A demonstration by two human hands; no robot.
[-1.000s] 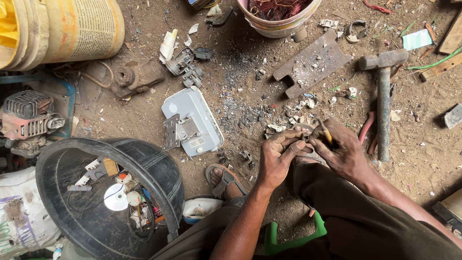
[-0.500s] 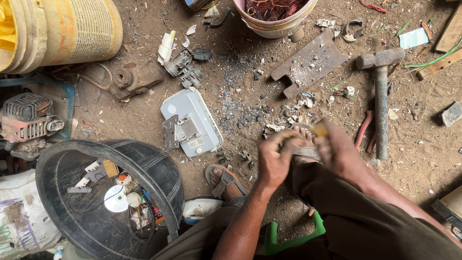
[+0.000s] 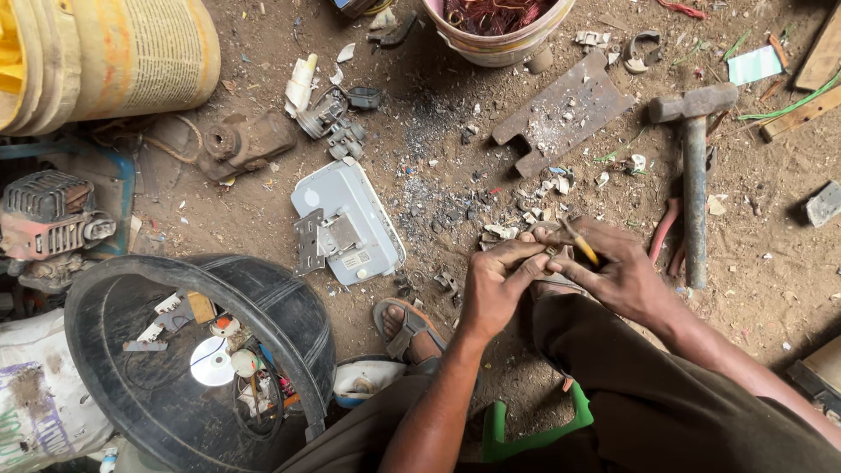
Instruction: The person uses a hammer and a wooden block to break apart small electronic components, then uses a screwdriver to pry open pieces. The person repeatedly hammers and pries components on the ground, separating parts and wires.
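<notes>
Head view, looking straight down at a dirt floor strewn with scrap. Left hand and right hand meet above the knee, both clenched on one small scrap piece; its exact form is hard to make out between the fingers. The right hand also grips a thin yellow-tipped tool, its point set against the piece. Hammer and flat metal plate lie just beyond, red-handled pliers beside the hammer, a grey plastic casing to the left, a black tub of salvaged parts nearer. Risk, as judged: the tool could slip off so small a piece and jab the left fingers, or the piece could drop and be lost among the debris.
</notes>
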